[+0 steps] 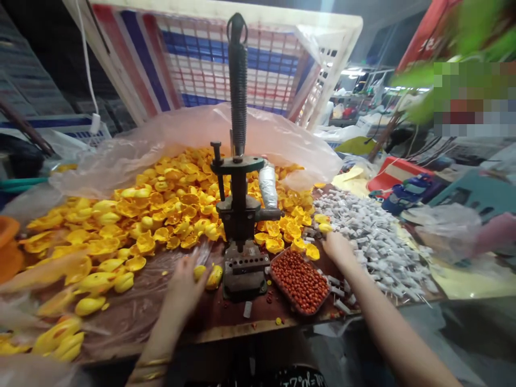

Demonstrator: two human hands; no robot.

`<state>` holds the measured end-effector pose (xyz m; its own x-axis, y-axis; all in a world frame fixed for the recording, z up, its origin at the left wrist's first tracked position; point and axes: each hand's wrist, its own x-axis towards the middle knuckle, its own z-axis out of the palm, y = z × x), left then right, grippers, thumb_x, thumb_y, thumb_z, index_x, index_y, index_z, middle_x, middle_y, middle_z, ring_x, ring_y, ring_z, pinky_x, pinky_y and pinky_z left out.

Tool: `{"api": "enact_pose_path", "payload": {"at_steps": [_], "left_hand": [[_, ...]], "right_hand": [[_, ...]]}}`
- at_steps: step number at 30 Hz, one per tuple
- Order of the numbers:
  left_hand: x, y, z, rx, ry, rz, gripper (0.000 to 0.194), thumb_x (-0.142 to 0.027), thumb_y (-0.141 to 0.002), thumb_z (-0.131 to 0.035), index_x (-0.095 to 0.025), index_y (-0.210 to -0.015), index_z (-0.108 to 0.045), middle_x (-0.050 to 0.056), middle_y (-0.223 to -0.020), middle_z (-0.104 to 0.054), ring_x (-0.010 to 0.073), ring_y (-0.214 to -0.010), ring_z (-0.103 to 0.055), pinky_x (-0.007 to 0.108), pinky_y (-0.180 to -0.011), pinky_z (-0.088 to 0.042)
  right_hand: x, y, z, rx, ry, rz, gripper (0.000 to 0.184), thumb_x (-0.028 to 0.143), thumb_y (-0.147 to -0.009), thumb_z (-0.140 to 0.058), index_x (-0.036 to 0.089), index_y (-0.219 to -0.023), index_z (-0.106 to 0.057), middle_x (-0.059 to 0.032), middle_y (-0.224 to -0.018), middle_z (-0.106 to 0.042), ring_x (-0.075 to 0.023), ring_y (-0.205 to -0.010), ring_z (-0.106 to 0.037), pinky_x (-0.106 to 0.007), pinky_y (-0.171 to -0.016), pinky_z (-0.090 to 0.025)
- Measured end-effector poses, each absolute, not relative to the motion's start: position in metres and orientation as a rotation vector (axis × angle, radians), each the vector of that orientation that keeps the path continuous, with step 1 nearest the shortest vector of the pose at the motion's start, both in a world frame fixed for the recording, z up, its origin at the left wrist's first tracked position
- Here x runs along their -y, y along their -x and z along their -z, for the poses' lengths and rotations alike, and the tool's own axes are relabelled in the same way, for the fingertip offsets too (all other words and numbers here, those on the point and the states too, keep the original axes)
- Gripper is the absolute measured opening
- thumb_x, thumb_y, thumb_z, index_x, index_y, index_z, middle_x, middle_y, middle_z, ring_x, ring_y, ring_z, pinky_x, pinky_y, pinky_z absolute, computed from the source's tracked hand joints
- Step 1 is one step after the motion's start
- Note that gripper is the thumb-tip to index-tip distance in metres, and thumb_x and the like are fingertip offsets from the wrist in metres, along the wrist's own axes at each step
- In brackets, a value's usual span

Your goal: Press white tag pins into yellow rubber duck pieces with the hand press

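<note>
Yellow plastic duck shells point(216, 277) are lying left of black metal press point(238, 219) | left hand point(186, 280) spreading wide beside them | right hand point(338, 250) touching single yellow shell point(325, 228) right of press, can't tell grip

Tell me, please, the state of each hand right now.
Left hand: at yellow pieces beside the press; whether it grips one cannot be told.
Right hand: fingers at another yellow piece; grip cannot be told.

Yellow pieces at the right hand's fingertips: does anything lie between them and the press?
Yes: loose yellow half-shells lie between those yellow pieces and the press; the tray of red beads sits just below the half-shells in the view.
</note>
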<state>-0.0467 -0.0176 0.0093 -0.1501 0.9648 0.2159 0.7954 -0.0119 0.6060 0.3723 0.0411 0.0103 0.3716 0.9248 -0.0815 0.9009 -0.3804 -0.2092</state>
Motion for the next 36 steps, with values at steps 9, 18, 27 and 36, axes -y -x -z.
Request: {"api": "enact_pose_path", "payload": {"at_steps": [9,18,27,36], "left_hand": [[0.033,0.041,-0.005,-1.954,-2.104,-0.564,0.043,-0.036,-0.082,-0.056,-0.021,-0.122,-0.057,0.013,-0.122,-0.046,0.0252,-0.094,-0.061,0.037,-0.081,-0.049],[0.040,0.030,-0.014,-1.492,-1.622,-1.132,0.028,-0.027,-0.077,-0.062,-0.020,-0.104,-0.062,0.009,-0.103,-0.061,0.0247,-0.096,-0.062,0.039,-0.082,-0.051],[0.066,-0.006,-0.008,-1.041,-1.663,-1.339,0.046,-0.012,-0.076,-0.064,-0.024,-0.120,-0.053,0.009,-0.112,-0.057,0.0213,-0.099,-0.062,0.033,-0.082,-0.053],[0.062,-0.007,0.002,-1.179,-1.950,-1.844,0.045,-0.009,-0.071,-0.071,-0.024,-0.105,-0.045,0.006,-0.111,-0.056,0.0183,-0.101,-0.061,0.030,-0.078,-0.053]], "right_hand": [[-0.023,-0.395,-0.012,1.603,2.410,-0.123,0.028,0.034,-0.080,-0.056,0.015,-0.094,-0.071,-0.0123,-0.081,-0.070,-0.0264,-0.081,-0.065,-0.031,-0.068,-0.044],[0.020,-0.297,-0.052,0.999,1.253,-1.387,0.046,0.046,-0.065,-0.076,0.019,-0.100,-0.062,-0.0021,-0.078,-0.064,-0.0134,-0.061,-0.062,-0.025,-0.052,-0.053],[0.059,-0.160,-0.043,0.815,0.860,-1.897,0.057,0.043,-0.058,-0.083,0.018,-0.091,-0.044,0.0031,-0.066,-0.065,-0.0117,-0.042,-0.060,-0.022,-0.042,-0.050],[0.062,-0.155,-0.048,0.673,1.017,-1.967,0.060,0.046,-0.051,-0.086,0.017,-0.082,-0.044,-0.0023,-0.059,-0.067,-0.0149,-0.046,-0.064,-0.021,-0.044,-0.051]]}}
